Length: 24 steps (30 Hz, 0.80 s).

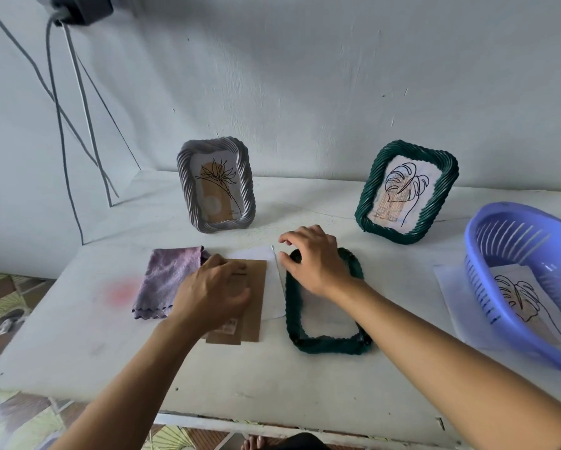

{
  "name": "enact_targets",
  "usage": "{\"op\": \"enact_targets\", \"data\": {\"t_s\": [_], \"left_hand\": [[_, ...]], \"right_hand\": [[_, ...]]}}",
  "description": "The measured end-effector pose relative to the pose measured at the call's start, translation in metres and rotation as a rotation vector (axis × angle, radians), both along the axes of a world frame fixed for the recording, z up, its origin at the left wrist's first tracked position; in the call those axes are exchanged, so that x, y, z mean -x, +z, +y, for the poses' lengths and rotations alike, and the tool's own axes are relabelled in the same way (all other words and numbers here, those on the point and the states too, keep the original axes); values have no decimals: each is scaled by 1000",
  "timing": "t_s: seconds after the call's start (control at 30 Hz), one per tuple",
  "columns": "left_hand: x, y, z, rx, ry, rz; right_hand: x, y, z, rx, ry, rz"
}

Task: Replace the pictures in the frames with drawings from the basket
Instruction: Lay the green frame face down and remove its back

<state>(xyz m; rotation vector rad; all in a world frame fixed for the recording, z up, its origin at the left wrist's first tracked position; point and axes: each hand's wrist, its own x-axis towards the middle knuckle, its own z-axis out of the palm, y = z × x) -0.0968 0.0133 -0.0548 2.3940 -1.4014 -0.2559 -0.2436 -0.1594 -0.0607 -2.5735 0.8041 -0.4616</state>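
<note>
Head view shows the left hand [214,293] flat on the brown board [256,287], the right hand [318,261] loose over the empty green frame [331,347], so a drawing [516,297] from the basket [480,232] likely goes in next.

Grey frame [216,185], two dark-green frames [406,191] (rope-twist pattern), lilac basket [487,251], mauve cloth [167,277].

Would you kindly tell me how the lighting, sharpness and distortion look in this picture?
Head view: soft, even light with faint shadows; the left hand is motion-blurred over the brown board; the grey frame and green standing frame are sharp; wide-angle bends the table edges.
</note>
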Motion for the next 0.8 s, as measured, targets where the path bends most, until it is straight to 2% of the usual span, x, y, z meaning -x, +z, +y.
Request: {"op": "enact_targets", "data": {"t_s": [0.13,0.2,0.47,0.8], "left_hand": [[-5,-4,0,98,26,48],[-6,-6,0,144,42,59],[-11,-7,1,263,35,115],[-13,-6,2,284,42,124]], "right_hand": [[-22,-3,-3,54,17,211],[-27,-5,-5,69,21,258],[-36,-9,-10,9,-2,224],[-44,-8,-8,-68,-18,204]]}}
